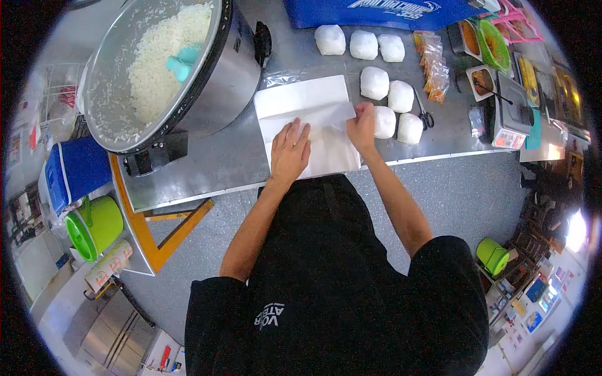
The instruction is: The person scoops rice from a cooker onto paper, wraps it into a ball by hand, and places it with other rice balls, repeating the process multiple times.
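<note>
White paper sheets (307, 94) lie at the front edge of the metal table, with a folded flap across their middle. My left hand (290, 150) rests flat on the paper, fingers spread. At the paper's right side my right hand (361, 128) is closed on its edge. Just right of it sit several white wrapped bundles (401, 96), the nearest close to my right hand. More wrapped bundles (364, 45) stand in a row farther back. What the paper covers is hidden.
A large pot of white rice (163, 75) with a turquoise scoop (182, 64) stands at the left. Scissors (426, 116), small orange packets (433, 66) and food containers (481, 83) are on the right. A blue box (382, 12) is at the back.
</note>
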The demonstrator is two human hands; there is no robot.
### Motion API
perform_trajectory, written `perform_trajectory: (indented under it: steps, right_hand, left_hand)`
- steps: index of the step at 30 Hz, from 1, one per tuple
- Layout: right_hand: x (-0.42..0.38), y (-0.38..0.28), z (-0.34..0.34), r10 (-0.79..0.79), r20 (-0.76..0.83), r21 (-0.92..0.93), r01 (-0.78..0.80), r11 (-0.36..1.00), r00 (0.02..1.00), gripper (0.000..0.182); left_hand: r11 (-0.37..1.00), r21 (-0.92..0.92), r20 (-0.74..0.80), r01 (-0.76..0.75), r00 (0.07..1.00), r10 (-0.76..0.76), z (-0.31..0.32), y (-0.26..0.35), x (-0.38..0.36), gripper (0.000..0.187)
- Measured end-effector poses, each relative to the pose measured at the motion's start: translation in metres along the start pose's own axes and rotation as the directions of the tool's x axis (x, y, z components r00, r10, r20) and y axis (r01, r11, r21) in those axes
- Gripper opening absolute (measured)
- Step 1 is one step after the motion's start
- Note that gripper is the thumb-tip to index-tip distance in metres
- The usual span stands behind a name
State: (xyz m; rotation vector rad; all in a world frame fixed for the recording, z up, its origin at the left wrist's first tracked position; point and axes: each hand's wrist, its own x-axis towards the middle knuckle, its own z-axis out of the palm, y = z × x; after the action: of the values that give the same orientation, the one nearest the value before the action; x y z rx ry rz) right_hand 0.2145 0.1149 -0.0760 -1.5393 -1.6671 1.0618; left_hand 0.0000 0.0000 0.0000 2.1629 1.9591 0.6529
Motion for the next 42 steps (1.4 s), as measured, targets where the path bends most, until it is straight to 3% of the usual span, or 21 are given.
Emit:
perform_trajectory:
  steps: [3, 4, 7, 9, 11, 12, 13, 15, 17, 18, 20, 23, 24, 28, 31, 34, 36, 37, 38, 41, 42]
  right_hand:
    - [-0.039, -0.017, -0.048, -0.047, 0.270, -0.021, 0.055, 0.998, 0.962, 0.038]
    - [-0.052, -0.044, -0.063, -0.094, 0.422, -0.033, 0.120, 0.992, 0.902, 0.031]
    - [-0.071, -0.042, -0.082, -0.109, 0.541, -0.247, 0.282, 0.927, 0.834, 0.018]
    - [-0.060, -0.038, -0.076, 0.063, 0.475, 0.002, -0.073, 0.997, 0.878, 0.017]
    - [-0.049, -0.041, -0.063, 0.247, 0.437, 0.205, -0.364, 0.909, 0.865, 0.019]
    - [-0.044, -0.045, -0.058, 0.336, 0.424, 0.270, -0.471, 0.840, 0.841, 0.021]
    - [-0.039, -0.050, -0.053, 0.417, 0.418, 0.334, -0.563, 0.756, 0.807, 0.023]
    - [-0.032, -0.053, -0.049, 0.400, 0.386, 0.339, -0.531, 0.776, 0.831, 0.030]
    - [-0.029, -0.049, -0.043, 0.418, 0.366, 0.335, -0.537, 0.774, 0.832, 0.030]
    - [-0.029, -0.049, -0.041, 0.436, 0.292, 0.318, -0.517, 0.795, 0.851, 0.029]
    - [-0.028, -0.051, -0.036, 0.457, 0.141, 0.276, -0.478, 0.834, 0.878, 0.029]
    - [-0.037, -0.079, -0.028, 0.032, -0.237, -0.078, -0.052, 0.996, 0.971, 0.028]
    - [-0.039, -0.093, -0.024, 0.052, -0.184, -0.085, -0.068, 0.994, 0.982, 0.025]
    - [-0.029, -0.115, 0.016, -0.207, 0.088, -0.174, 0.220, 0.960, 0.974, 0.018]
    - [-0.016, -0.111, 0.039, -0.311, 0.175, -0.280, 0.350, 0.894, 0.934, 0.013]
    - [-0.014, -0.107, 0.039, -0.329, 0.222, -0.387, 0.393, 0.834, 0.918, 0.011]
    - [-0.020, -0.101, 0.030, -0.295, 0.260, -0.371, 0.378, 0.848, 0.919, 0.011]
    - [-0.024, -0.097, 0.024, -0.364, 0.257, -0.340, 0.436, 0.833, 0.895, 0.010]
    - [-0.030, -0.093, 0.017, -0.429, 0.253, -0.306, 0.492, 0.815, 0.867, 0.010]
    - [-0.029, -0.081, 0.005, -0.520, 0.295, -0.290, 0.594, 0.750, 0.801, 0.012]
    - [-0.031, -0.077, 0.002, -0.527, 0.320, -0.300, 0.611, 0.732, 0.788, 0.013]
  left_hand:
    - [0.999, -0.024, -0.008, -0.045, 0.999, 0.045, 0.001, 0.010, 0.006, 0.044]
    - [0.996, -0.025, -0.006, -0.086, 0.996, 0.086, -0.001, 0.002, 0.007, 0.043]
    - [0.987, -0.103, 0.023, -0.123, 0.992, 0.126, -0.006, -0.004, 0.011, 0.038]
    - [0.974, -0.205, 0.086, -0.100, 0.989, 0.120, -0.016, -0.010, 0.016, 0.034]
    - [0.941, -0.336, 0.194, -0.042, 0.974, 0.113, -0.036, -0.013, 0.024, 0.030]
    - [0.925, -0.379, 0.121, -0.018, 0.990, 0.070, -0.041, -0.011, 0.024, 0.025]
    - [0.912, -0.409, 0.173, 0.025, 0.984, 0.051, -0.039, -0.017, 0.024, 0.023]
    - [0.878, -0.463, 0.273, 0.120, 0.962, 0.012, -0.029, -0.037, 0.029, 0.021]
    - [0.911, -0.409, 0.220, 0.061, 0.975, 0.033, -0.028, -0.045, 0.047, 0.018]
    - [0.925, -0.380, 0.193, 0.033, 0.980, 0.044, -0.029, -0.048, 0.056, 0.017]
    - [0.925, -0.341, 0.332, 0.168, 0.942, -0.049, -0.034, -0.046, 0.072, 0.017]
    - [0.897, -0.369, 0.388, 0.244, 0.917, -0.090, -0.024, -0.057, 0.086, 0.016]
    - [0.889, -0.376, 0.412, 0.263, 0.906, -0.094, -0.023, -0.059, 0.089, 0.016]
    - [0.824, -0.447, 0.442, 0.347, 0.887, -0.134, -0.017, -0.061, 0.085, 0.013]
    - [0.910, -0.393, 0.241, 0.136, 0.970, -0.041, -0.014, -0.057, 0.075, 0.013]
    - [0.995, -0.104, -0.079, -0.005, 0.997, -0.003, -0.020, -0.035, 0.062, 0.018]
    - [0.997, -0.053, -0.032, 0.062, 0.997, -0.064, -0.007, -0.034, 0.045, 0.022]
    - [0.995, -0.025, -0.008, 0.098, 0.995, -0.098, -0.008, -0.030, 0.039, 0.024]
    - [0.968, -0.004, 0.124, 0.250, 0.961, -0.248, -0.009, -0.026, 0.034, 0.025]
    - [0.952, -0.175, 0.116, 0.251, 0.966, -0.233, -0.009, -0.035, 0.008, 0.023]
    - [0.943, -0.222, 0.182, 0.250, 0.960, -0.212, -0.021, -0.037, 0.006, 0.031]
